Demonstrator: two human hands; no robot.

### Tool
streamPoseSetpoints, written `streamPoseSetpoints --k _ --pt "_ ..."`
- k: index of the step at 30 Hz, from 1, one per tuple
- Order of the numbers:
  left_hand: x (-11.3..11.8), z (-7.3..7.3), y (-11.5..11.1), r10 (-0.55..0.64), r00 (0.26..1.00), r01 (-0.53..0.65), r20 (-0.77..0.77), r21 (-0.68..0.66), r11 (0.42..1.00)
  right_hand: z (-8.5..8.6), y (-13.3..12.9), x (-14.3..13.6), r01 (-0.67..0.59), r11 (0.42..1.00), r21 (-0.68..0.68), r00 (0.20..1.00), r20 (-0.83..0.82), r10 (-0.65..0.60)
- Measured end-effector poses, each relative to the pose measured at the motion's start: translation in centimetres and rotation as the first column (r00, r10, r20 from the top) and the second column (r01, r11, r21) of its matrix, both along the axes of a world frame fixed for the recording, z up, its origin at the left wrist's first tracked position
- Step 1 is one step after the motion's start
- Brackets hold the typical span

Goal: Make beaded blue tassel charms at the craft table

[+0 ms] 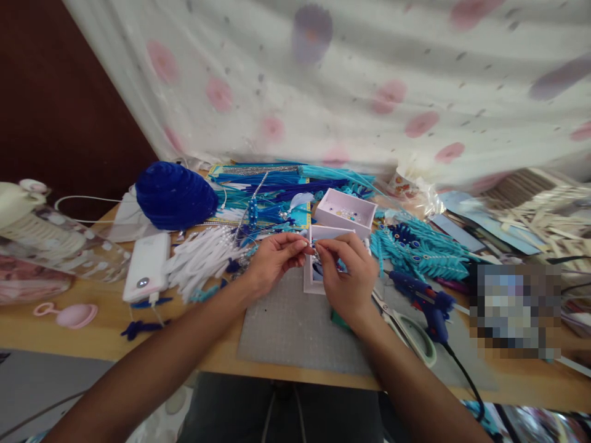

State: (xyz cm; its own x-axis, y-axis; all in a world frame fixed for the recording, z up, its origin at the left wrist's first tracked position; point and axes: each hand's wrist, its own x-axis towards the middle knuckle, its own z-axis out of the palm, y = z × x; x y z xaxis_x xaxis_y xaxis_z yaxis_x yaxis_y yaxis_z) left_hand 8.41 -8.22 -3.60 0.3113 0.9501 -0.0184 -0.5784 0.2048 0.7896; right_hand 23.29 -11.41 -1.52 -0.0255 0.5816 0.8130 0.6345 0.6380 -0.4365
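Observation:
My left hand [279, 261] and my right hand [347, 274] meet fingertip to fingertip over a small white box [330, 232]. The fingers of both are closed in a pinch around something tiny, which is too small to name. Behind that box stands a second, pale pink box [346, 212] with small beads or gems inside. Under the hands lies a grey cutting mat [295, 329]. Scissors [406, 332] with pale green handles rest right of my right wrist, beside a blue glue gun [427, 303].
A blue furry cone-like object [173, 195], white power bank [146, 267] and white fuzzy stems [205, 255] are at the left. Turquoise stems [422, 249] lie right. Blue stems [277, 184] line the back, before a floral curtain [272, 80]. A black cord [464, 375] crosses the front edge.

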Motion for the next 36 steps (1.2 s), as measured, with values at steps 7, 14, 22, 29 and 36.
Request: streamPoseSetpoints --k 7,14,22,29,36 --pt "-0.13 -0.14 -0.03 -0.052 0.999 0.052 -0.003 0.024 0.998 0.01 -0.10 0.00 -0.016 1.000 0.010 1.000 0.018 0.016" --pt "-0.09 0.17 -0.07 -0.012 1.000 0.012 0.000 -0.001 1.000 -0.09 -0.12 0.07 -0.042 0.999 0.034 0.999 0.023 0.042" --pt "-0.03 0.20 -0.06 0.004 1.000 -0.004 -0.028 0.003 1.000 -0.06 -0.17 -0.02 -0.054 0.998 0.031 0.998 0.031 0.053" --pt "-0.02 0.37 -0.12 -0.003 0.998 0.004 -0.055 0.011 1.000 -0.09 -0.15 0.02 -0.068 0.997 0.029 0.997 0.022 0.067" --pt "0.01 0.40 -0.15 0.005 0.998 -0.005 -0.063 0.010 1.000 -0.10 -0.14 -0.02 -0.084 0.996 0.021 0.996 0.019 0.083"
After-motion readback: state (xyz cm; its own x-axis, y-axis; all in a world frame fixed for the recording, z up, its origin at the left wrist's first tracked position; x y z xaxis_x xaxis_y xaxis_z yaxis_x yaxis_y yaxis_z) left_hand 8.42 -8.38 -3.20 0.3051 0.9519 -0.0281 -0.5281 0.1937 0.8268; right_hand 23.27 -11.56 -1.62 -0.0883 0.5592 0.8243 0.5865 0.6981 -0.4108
